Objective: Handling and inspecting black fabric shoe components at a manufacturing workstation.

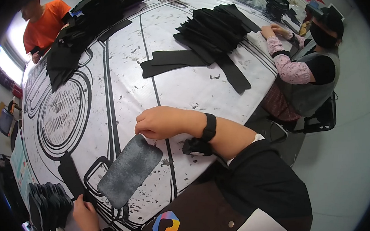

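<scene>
On the near part of the table lies a flat grey, mottled piece [130,171] with rounded, notched ends. My right hand [162,122] is over its far end, fingers curled together in a pinch at the edge. To the left is a narrow black flat piece [71,173], the same sort of shape, seen at a slant. My left hand [85,216] pinches its near end between thumb and fingers. Beside that hand, at the lower left, several dark pieces stand in a stacked row [47,206]. The exact material of the pieces cannot be made out.
A large pile of black pieces [217,31] lies across the far middle of the white, line-printed table [127,89]. Another black heap [77,41] is at the far left. A small black object [197,147] sits under my right wrist. People sit at the right and far left.
</scene>
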A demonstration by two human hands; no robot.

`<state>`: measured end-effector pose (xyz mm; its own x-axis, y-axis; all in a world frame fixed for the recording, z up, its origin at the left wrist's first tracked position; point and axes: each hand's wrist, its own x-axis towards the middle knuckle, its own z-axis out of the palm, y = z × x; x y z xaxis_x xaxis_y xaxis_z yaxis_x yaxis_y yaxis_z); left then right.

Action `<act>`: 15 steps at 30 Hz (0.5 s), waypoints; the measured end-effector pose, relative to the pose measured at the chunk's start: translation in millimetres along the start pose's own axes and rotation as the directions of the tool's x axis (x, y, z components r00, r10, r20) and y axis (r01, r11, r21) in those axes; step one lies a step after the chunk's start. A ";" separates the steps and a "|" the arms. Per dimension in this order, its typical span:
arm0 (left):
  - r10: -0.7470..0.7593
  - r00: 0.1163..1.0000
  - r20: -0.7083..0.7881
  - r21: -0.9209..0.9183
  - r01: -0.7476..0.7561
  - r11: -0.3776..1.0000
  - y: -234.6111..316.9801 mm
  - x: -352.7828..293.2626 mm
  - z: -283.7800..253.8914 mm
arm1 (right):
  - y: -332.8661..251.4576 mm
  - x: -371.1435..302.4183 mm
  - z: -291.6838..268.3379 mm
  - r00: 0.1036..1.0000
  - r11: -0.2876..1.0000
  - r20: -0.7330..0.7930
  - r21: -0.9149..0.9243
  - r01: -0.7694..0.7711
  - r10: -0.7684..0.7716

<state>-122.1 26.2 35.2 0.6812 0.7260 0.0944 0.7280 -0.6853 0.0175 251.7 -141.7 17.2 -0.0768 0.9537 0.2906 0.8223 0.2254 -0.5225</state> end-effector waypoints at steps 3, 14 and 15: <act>0.030 0.999 0.019 -0.088 -0.028 0.996 -2.9 -1.6 -10.2 | -2.2 0.1 -2.2 1.000 1.000 -0.026 0.015 -0.005 0.006; -0.252 0.916 -0.312 -0.405 0.112 0.907 -71.5 -26.0 -76.6 | 1.2 5.2 -3.2 0.997 0.995 -0.074 0.103 -0.005 0.012; -0.224 0.882 -0.415 -0.298 0.101 0.949 -63.5 -17.7 -86.2 | 1.6 -2.6 -5.3 0.996 0.995 -0.079 0.084 -0.045 0.051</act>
<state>-187.1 52.0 118.2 0.4052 0.7703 0.4923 0.7370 -0.5939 0.3227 256.2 -144.9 19.9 0.0104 0.9453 0.3259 0.7745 0.1986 -0.6006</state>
